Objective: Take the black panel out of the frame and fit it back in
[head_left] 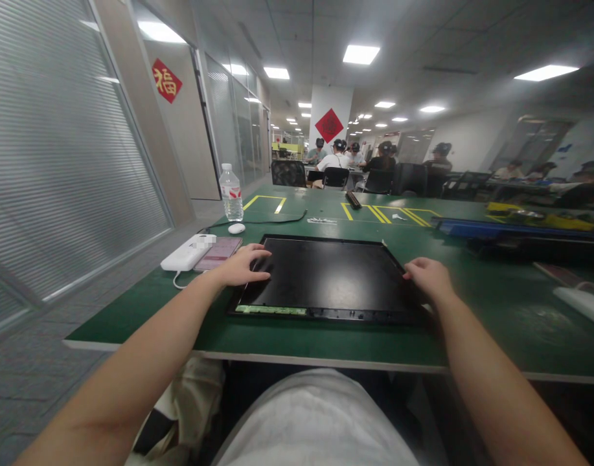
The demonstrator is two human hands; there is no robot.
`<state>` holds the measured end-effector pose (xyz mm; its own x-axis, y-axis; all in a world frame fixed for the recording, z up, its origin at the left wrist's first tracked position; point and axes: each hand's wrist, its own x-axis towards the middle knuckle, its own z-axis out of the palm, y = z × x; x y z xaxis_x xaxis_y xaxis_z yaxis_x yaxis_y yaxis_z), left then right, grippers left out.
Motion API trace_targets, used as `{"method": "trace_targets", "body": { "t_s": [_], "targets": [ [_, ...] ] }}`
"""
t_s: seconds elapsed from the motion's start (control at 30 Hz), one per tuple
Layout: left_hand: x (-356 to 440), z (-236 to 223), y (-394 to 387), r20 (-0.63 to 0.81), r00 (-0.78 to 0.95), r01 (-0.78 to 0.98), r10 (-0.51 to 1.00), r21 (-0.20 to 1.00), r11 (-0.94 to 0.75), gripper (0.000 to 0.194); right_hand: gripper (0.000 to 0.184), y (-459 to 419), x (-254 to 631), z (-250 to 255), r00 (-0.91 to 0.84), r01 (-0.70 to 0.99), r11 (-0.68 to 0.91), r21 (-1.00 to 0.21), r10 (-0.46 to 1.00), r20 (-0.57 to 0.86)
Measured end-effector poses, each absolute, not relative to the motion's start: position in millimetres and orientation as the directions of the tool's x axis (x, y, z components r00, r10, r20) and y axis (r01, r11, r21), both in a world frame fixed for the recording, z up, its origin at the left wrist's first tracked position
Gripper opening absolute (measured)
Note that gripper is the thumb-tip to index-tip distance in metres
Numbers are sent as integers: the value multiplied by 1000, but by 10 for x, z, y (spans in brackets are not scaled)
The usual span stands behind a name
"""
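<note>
A black flat display panel [326, 272] in a dark frame lies flat on the green table [326, 343] in front of me. Along its near edge runs a green strip [271, 310] on the left part. My left hand [245, 264] rests at the panel's left edge, thumb and fingers apart over the dark surface. At the right edge, my right hand [427, 275] has its fingers drawn together against the frame. Its fingertips touch the border there; the fingers' undersides are hidden.
Left of the panel lie a white power bank-like box [187, 252], a pinkish phone-like slab [219, 252] and a small white case [236, 228]. A water bottle [232, 194] stands behind them. Blue-black long parts [510, 233] lie at right. People [338, 158] sit far back.
</note>
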<state>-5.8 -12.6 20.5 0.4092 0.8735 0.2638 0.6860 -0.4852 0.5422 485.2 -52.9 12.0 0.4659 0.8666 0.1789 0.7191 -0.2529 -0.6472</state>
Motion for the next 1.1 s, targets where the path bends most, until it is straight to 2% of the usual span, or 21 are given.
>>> {"method": "trace_targets", "body": {
  "t_s": [0.13,0.27,0.37,0.47,0.57,0.67,0.87,1.1],
  "targets": [
    [-109,303,-190,166,566,680,807,459,-572,71,19,-535,4825,127,461,738,-216,-640,853,243],
    [-150,358,-224,64,613,712,787,386,-586,81,18,-500,4828,77,384,759,-87,-646,860,336],
    [-155,361,-230,8,630,715,776,382,-585,87,24,-456,4851,22,299,766,-12,-643,892,340],
    [-144,364,-239,-40,644,719,764,374,-586,95,31,-427,4875,-5,287,830,-65,-553,902,324],
    [-129,389,-264,-57,661,714,748,357,-603,99,29,-412,4898,-10,281,894,-123,-431,902,327],
    [-119,427,-300,-70,671,711,738,340,-615,101,30,-399,4921,-21,288,915,-173,-365,914,288],
    [-120,476,-345,-93,693,703,715,308,-641,103,41,-382,4933,-53,320,886,-229,-403,931,174],
    [-84,505,-376,-43,736,650,675,325,-687,99,45,-404,4894,-8,306,885,-246,-395,947,96]
  ]
}}
